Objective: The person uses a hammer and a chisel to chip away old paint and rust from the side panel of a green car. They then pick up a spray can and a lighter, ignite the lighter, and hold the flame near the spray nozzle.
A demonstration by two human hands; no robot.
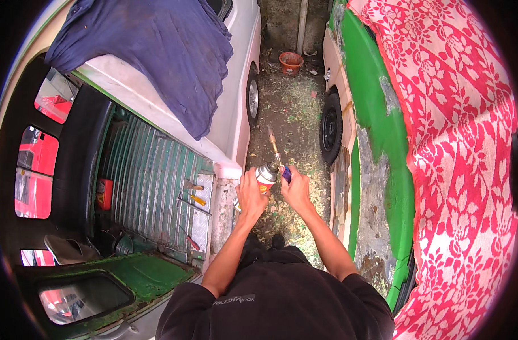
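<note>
My left hand (251, 195) is wrapped round a gas canister (267, 174) with a white, red and yellow body and a dark top, held tilted in front of me. Closed on the blue knob end of a blowtorch head (276, 148) is my right hand (295, 190). The torch's brass tube and nozzle point up and away from me, and no flame shows. The torch's lower end is right beside the canister's top. Fingers partly cover that spot, so I cannot tell whether the two are joined.
At left, an open vehicle has a ribbed metal floor (140, 164) with a yellow-handled tool (197, 200), a red-handled tool (193, 243) and a red container (104, 194). A blue cloth (157, 51) drapes over it. At right stands a green vehicle (386, 147) under a red floral cloth (457, 170). An orange bucket (291, 63) sits ahead.
</note>
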